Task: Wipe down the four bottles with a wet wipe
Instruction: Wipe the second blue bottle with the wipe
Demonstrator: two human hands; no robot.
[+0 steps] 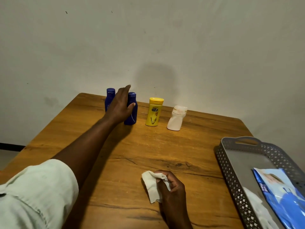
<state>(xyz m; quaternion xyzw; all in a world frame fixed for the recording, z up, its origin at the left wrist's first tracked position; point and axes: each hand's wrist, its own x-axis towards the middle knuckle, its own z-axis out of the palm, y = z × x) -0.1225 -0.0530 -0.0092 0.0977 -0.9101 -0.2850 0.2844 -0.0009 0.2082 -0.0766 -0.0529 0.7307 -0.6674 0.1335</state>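
A row of bottles stands upright along the far side of the wooden table (125, 146): a dark blue bottle (110, 96) at the left, a second dark blue bottle (132, 111) beside it, a yellow bottle (154, 111), and a white bottle (176, 119) at the right. My left hand (121, 107) reaches between the two blue bottles, its thumb across the front of the second one and its fingers extended behind it. Near the front of the table my right hand (170, 187) grips a crumpled white wet wipe (152, 184).
A grey perforated tray (231, 162) lies at the right edge of the table. It holds a blue pack of wet wipes (280, 195) and some white material (257, 207). A plain wall rises right behind the bottles.
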